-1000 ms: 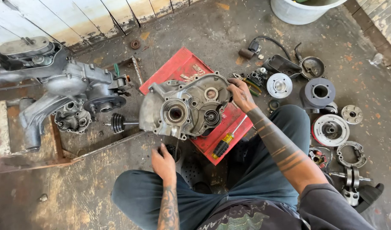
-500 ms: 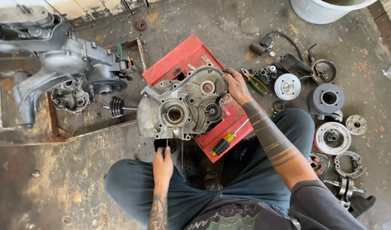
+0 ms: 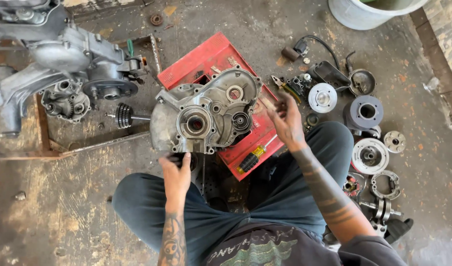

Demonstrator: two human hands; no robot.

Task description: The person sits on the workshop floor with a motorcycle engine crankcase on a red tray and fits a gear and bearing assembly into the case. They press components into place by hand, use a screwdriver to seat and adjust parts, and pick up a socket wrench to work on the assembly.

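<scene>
On the stained concrete floor [image 3: 88, 207] between your knees, the grey metal engine case [image 3: 206, 113] lies flat with its open face up, resting partly on the red toolbox [image 3: 206, 56] beneath it. Your left hand [image 3: 175, 175] sits at the case's near edge — thumb and fingers curled around a small dark part just under the rim, touching the casting. Your right hand [image 3: 286, 120] hovers off the case's right edge, above the red box; its fingers are loosely bent and blurred, and I cannot tell whether they pinch anything small or are merely half closed.

A screwdriver [image 3: 255, 155] with a yellow-and-black handle lies on the near corner of the red box, just beside your right wrist. To the left of the case a toothed gear on a shaft [image 3: 125, 116] lies on the floor, and beyond it the larger engine block [image 3: 78, 59] sits on a rusty metal frame [image 3: 41, 128].

To your right the floor is strewn with round parts: a white-faced disc [image 3: 323, 97], a dark grey drum [image 3: 366, 111], a pale flywheel-like disc [image 3: 369, 155] and a small flanged plate [image 3: 394, 141]. Pliers with yellow-green grips [image 3: 284, 86] lie near the white-faced disc. A pale bucket [image 3: 363, 15] stands at the top edge, well apart from your hands.

Your legs, in dark blue trousers [image 3: 304, 197], are folded on either side of the case.
</scene>
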